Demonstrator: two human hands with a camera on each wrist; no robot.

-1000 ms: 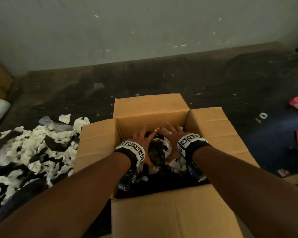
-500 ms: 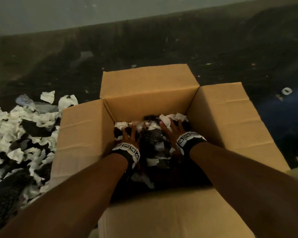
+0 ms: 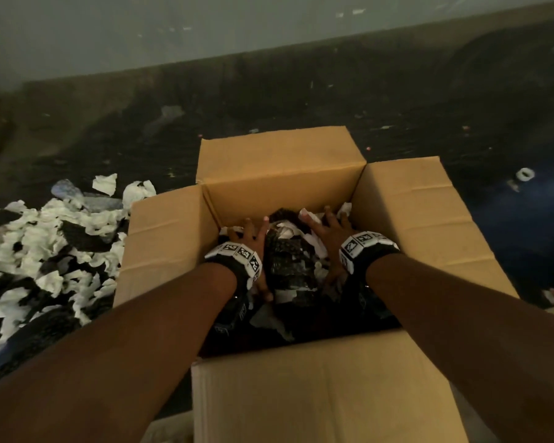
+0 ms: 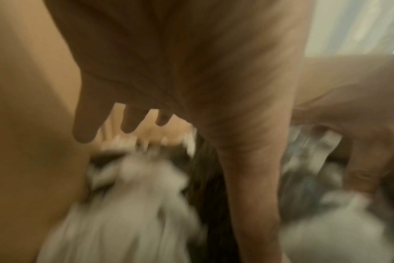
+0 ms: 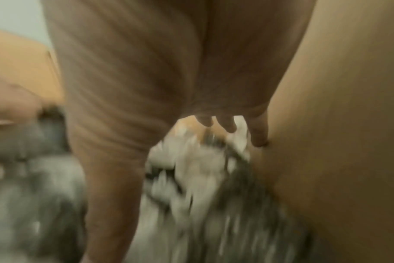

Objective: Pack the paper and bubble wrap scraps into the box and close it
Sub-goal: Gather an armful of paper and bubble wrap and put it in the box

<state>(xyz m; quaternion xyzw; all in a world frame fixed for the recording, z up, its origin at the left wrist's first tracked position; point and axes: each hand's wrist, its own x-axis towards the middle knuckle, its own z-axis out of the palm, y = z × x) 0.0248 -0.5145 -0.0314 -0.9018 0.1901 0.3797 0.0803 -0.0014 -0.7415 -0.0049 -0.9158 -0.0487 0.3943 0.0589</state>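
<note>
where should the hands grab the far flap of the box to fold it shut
Probably the far flap by its free outer edge, reaching over from the near side: it leans outward, hinged along the box back wall, so pulling that edge toward you swings it over the scraps.

You face a pale grey-green wall (image 3: 141, 30), flecked with small light marks, that meets a dark, stained floor (image 3: 269, 100) along a slanted line. The floor is speckled with bits of debris. A small white ring (image 3: 524, 174) lies on it far to your right, beside a bluish sheen. The light is dim and warm.
</note>
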